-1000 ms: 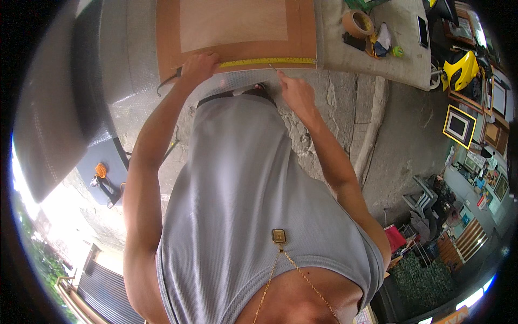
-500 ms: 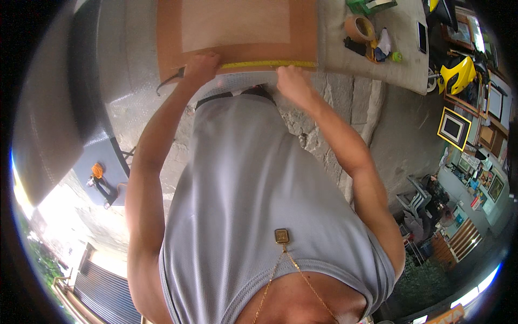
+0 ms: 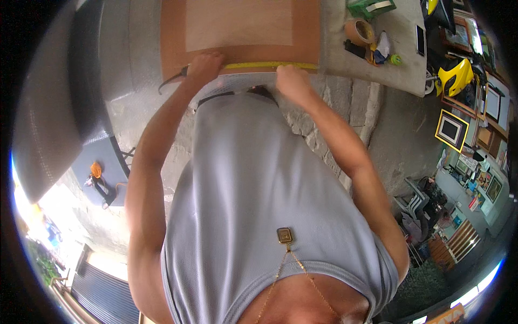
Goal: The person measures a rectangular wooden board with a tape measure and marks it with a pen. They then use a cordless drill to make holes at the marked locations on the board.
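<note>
A brown cardboard sheet with a paler middle panel lies on the worktable, with a yellow measuring tape stretched along its near edge. My left hand is closed at the left end of the tape, over a dark tool with a thin curved tail, probably the tape's case. My right hand is closed just below the tape near its right part; what it grips is hidden and blurred. Translucent bubble wrap shows under the sheet's near edge.
Right of the sheet are a tape roll, green tape dispenser, dark tools and a phone. A yellow vehicle, frames and stacked chairs stand right. A grey table sits lower left.
My right hand has moved up to the tape's edge, hiding the slim pointed item seen in it earlier, and my right arm has shifted rightward. My left hand stays at the tape's left end.
</note>
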